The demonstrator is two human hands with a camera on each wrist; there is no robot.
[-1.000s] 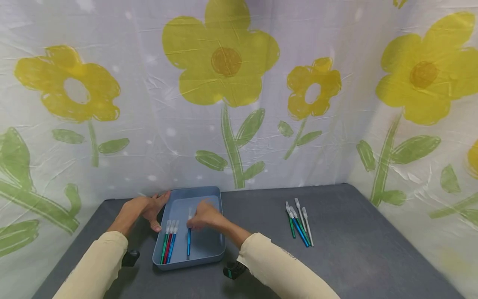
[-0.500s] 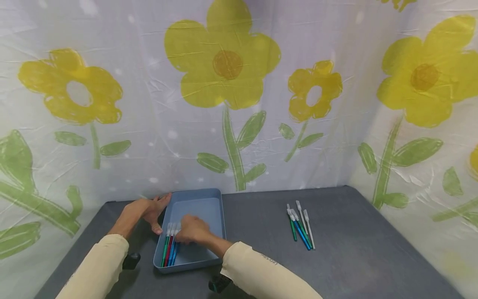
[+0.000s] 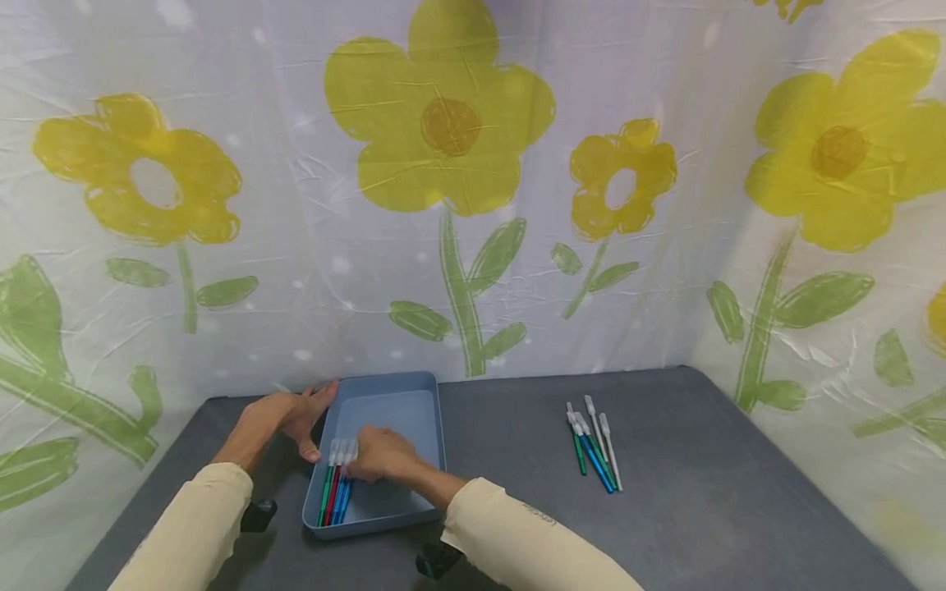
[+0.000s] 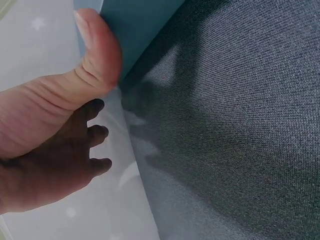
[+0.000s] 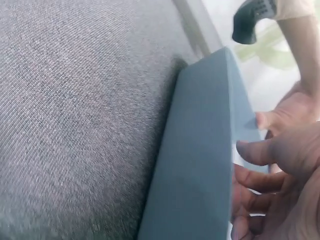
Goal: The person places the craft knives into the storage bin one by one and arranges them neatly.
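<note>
A blue-grey tray lies on the table, with capped pens side by side along its left wall: a green pen, a red pen and two blue pens at the right of the row. My right hand reaches into the tray and pinches the rightmost blue pen near its clear cap, partly hidden by the fingers. In the right wrist view its thumb and forefinger come close together over the tray wall. My left hand rests at the tray's left side, thumb against the wall, other fingers extended.
Several more capped pens, green, blue and whitish, lie in a loose bunch on the dark grey table to the right. A flower-printed curtain hangs behind the table's back edge and along the sides.
My right hand has moved left within the tray, bringing the blue pen from the middle over beside the other pens. The left hand has stayed at the tray's side.
</note>
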